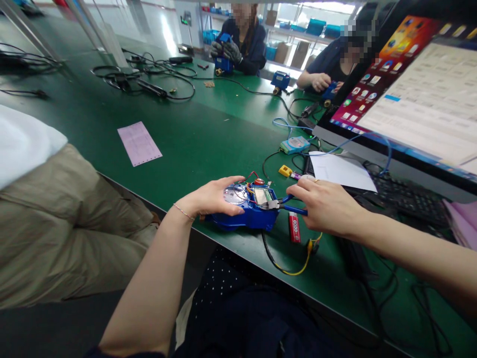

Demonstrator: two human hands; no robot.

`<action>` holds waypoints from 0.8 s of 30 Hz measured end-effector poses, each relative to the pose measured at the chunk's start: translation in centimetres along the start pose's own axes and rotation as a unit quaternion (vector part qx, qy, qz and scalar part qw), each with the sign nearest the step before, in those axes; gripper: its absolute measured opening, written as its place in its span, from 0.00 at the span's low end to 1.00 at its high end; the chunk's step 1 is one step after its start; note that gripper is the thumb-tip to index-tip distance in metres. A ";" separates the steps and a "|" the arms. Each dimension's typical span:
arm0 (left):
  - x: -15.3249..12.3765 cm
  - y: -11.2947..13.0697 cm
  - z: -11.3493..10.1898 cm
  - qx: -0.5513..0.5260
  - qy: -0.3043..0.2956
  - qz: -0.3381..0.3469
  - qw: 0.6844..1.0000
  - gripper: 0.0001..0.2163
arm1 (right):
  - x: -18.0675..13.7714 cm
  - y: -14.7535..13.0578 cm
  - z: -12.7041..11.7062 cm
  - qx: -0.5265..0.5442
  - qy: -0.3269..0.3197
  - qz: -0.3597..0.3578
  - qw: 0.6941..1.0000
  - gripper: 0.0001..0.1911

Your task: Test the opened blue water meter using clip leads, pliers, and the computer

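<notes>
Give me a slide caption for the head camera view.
Left hand steadies an open blue device while right hand works blue-handled pliers at its circuit board.

Blue plastic meter housing (248, 215), lid off, circuit board w/ red & yellow wires exposed, lies flat at table's near edge, 6 o'clock from me. My blue-handled cutters (285, 204) at its 3 o'clock, tips on board.

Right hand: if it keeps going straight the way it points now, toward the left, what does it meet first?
The right hand holds blue-handled pliers whose tips already sit at the open blue device. Going on, it would likely meet the device's circuit board, then the left hand holding the casing.
</notes>
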State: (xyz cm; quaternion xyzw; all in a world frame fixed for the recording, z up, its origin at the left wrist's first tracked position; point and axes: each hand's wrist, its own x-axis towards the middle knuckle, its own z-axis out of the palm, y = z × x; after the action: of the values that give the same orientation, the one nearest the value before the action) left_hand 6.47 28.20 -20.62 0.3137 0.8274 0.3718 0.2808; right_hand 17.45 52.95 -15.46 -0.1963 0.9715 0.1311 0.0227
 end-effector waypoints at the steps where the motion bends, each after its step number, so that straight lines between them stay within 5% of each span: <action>1: 0.0 0.0 0.0 0.000 0.000 0.001 1.000 0.41 | 0.1 0.0 0.0 -0.001 0.001 -0.002 1.000 0.19; 16: 0.2 -0.3 0.1 0.003 0.008 -0.001 1.000 0.41 | -0.5 -0.8 -0.1 -0.125 0.074 -0.001 0.989 0.10; 24: 0.2 -0.4 0.2 0.003 0.009 0.002 1.000 0.41 | 0.2 -0.3 0.0 -0.017 -0.014 0.024 0.999 0.17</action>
State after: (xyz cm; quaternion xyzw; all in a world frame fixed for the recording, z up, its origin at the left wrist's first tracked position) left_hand 6.34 28.27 -21.11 0.3133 0.8299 0.3730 0.2719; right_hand 17.40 52.60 -15.56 -0.1718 0.9731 0.1506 0.0295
